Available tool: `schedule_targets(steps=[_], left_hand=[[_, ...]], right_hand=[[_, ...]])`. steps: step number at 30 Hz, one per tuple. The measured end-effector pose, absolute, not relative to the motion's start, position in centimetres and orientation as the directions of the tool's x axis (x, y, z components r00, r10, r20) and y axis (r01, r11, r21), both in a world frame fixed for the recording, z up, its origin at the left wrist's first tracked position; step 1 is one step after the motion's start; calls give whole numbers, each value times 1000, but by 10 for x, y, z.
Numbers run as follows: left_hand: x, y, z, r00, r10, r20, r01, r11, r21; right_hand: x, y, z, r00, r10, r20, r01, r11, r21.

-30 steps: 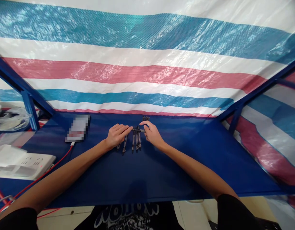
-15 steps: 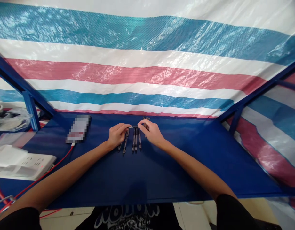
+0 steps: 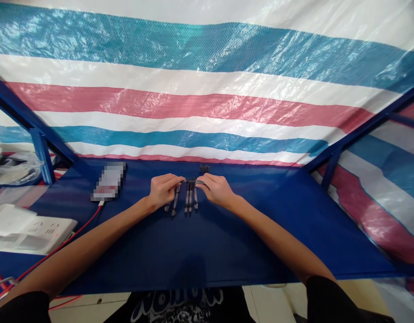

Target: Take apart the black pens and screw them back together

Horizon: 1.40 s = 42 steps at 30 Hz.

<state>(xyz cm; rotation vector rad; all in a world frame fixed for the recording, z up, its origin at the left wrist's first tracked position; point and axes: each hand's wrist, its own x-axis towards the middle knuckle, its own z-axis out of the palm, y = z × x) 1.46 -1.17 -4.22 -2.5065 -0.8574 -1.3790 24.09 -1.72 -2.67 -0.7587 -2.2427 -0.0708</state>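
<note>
left hand and right hand had fingers pinched closed on opposite ends of held pen, which sat at pen row's far end, long axis ran left-right across row, tip direction unclear, pen markings unreadable, shirt lettering nearside of row wasn't surely legible

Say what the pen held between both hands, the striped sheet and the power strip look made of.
Pen: probably plastic, judging by its smooth dark body; too small to judge its finish.
Striped sheet: likely woven plastic, glossy, with fine weave texture and bright, wrinkled glints.
Power strip: apparently hard plastic, satin white, with an even surface.
</note>
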Motion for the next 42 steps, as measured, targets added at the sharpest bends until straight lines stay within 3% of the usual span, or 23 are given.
schedule_targets(steps=[6,13,28,35,42], left_hand=[[27,-29,-11,453,433,779,643,-764,51],[30,-45,1,512,339,789,653,-750,-102],[34,-59,3,538,391,747,703,-697,-141],[22,-28,1,623,500,601,687,-718,-115],[27,-33,10,570,751,332,764,-634,123]], right_hand=[[244,-22,-12,-463,470,752,469,849,-243],[239,-33,-2,-401,486,776,376,860,-344],[237,-41,2,-461,536,707,438,831,-344],[247,-21,7,-532,657,534,523,751,-403],[252,-20,3,-518,630,579,534,766,-357]])
